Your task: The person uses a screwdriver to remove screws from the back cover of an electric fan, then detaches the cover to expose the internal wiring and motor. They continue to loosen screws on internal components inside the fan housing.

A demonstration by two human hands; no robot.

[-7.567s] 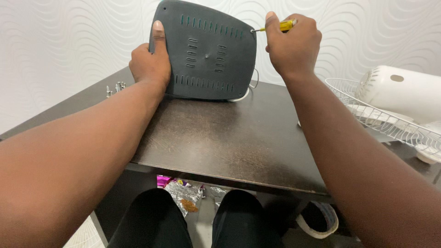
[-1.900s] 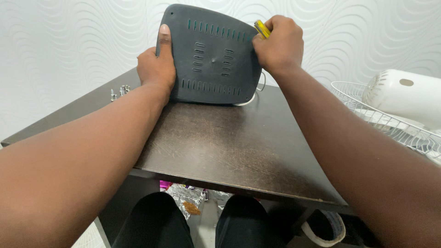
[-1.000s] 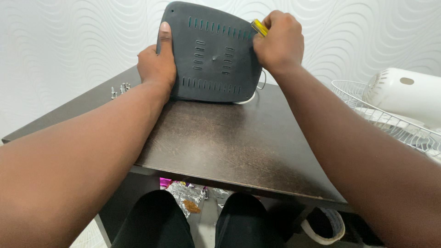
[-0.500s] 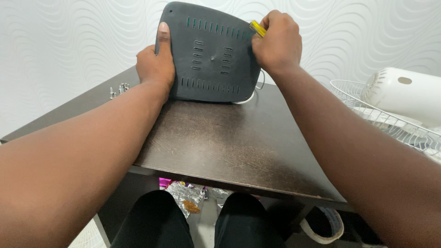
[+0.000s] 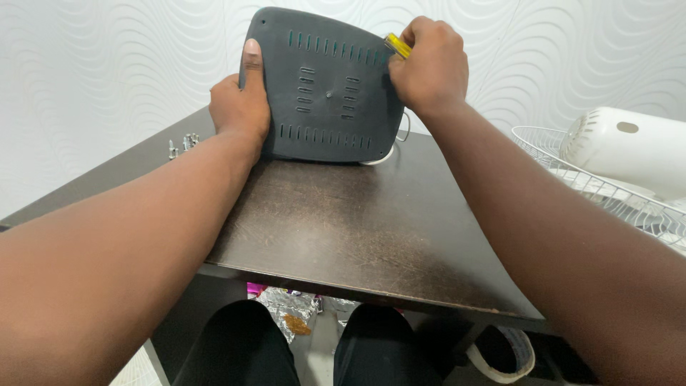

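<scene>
Nearest the viewer, below the worktop [image 5: 343,229] edge, crumpled foil wrappers [image 5: 289,311] and a tape roll [image 5: 504,354] lie on the floor. Further in, on the worktop, a dark grey vented base plate [image 5: 325,86] stands on edge. At its left rim, the left hand [image 5: 239,107] clamps it, thumb flat on the face. At its upper right corner, the right hand [image 5: 429,64] is closed around a yellow-handled screwdriver [image 5: 397,45]; the tip is hidden. Left of the plate lie loose screws [image 5: 182,143], so some fasteners appear removed; the plate remains mounted. Right of the plate rest a white wire guard [image 5: 593,182] and white motor housing [image 5: 629,146].
</scene>
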